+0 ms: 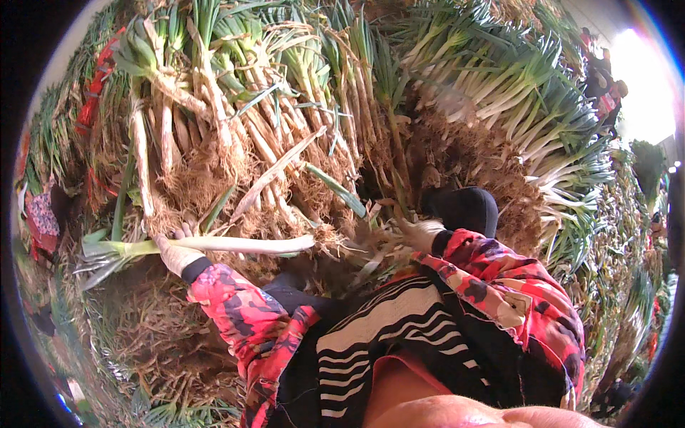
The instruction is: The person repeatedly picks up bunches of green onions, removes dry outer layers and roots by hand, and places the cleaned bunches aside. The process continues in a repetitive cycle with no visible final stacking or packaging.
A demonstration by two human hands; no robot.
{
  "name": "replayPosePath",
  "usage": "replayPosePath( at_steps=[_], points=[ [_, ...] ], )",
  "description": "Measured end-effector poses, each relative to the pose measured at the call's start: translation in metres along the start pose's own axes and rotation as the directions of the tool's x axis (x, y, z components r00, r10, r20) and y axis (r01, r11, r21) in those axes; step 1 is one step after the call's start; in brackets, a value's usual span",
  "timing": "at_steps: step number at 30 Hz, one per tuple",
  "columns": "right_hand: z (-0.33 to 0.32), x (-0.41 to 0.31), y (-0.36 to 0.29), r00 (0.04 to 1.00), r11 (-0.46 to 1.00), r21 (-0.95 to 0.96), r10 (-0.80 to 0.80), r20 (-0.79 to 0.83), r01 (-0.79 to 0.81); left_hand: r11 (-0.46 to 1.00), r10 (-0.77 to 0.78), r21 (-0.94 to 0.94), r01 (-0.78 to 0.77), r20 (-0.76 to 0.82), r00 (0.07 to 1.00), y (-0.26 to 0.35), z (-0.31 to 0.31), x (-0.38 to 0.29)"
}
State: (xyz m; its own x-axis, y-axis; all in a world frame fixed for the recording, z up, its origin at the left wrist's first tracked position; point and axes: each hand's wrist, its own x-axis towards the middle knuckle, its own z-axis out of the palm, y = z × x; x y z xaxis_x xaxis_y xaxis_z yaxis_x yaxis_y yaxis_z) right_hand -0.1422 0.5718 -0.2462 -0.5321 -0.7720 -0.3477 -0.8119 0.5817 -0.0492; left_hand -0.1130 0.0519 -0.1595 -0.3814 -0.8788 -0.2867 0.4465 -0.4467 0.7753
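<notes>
My left hand (178, 252), in a pale glove, is closed around a large leek or Welsh onion (241, 244) near its leafy end. Its white stem lies level and points right, with roots at the tip. Loose dry leaves and roots surround my right hand (421, 234), also in a pale glove, close to my dark-clad knee (464, 209); its fingers are blurred, and whether they hold anything is unclear. Just beyond both hands lies a row of unpeeled stalks (262, 134) with brown outer leaves and shaggy roots.
Cleaner white stalks (514, 101) are stacked in a curved bank at the right, roots inward. Red strapping (96, 85) crosses a bundle at the upper left. Leaf litter (182, 342) covers the ground at the lower left. Other people (604, 88) are at the far upper right.
</notes>
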Motion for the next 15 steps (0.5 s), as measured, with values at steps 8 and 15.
replayPosePath(
  at_steps=[8,15],
  points=[
    [-0.121,0.064,-0.063,0.914,0.630,0.726,0.062,-0.401,0.275,0.985,0.173,-0.021,-0.172,0.145,0.974,-0.002,0.111,-0.129],
    [-0.121,0.057,-0.009,0.932,-0.315,0.908,0.316,-0.176,0.278,0.945,0.061,0.044,-0.325,0.950,0.306,-0.062,0.249,-0.232]
  ],
)
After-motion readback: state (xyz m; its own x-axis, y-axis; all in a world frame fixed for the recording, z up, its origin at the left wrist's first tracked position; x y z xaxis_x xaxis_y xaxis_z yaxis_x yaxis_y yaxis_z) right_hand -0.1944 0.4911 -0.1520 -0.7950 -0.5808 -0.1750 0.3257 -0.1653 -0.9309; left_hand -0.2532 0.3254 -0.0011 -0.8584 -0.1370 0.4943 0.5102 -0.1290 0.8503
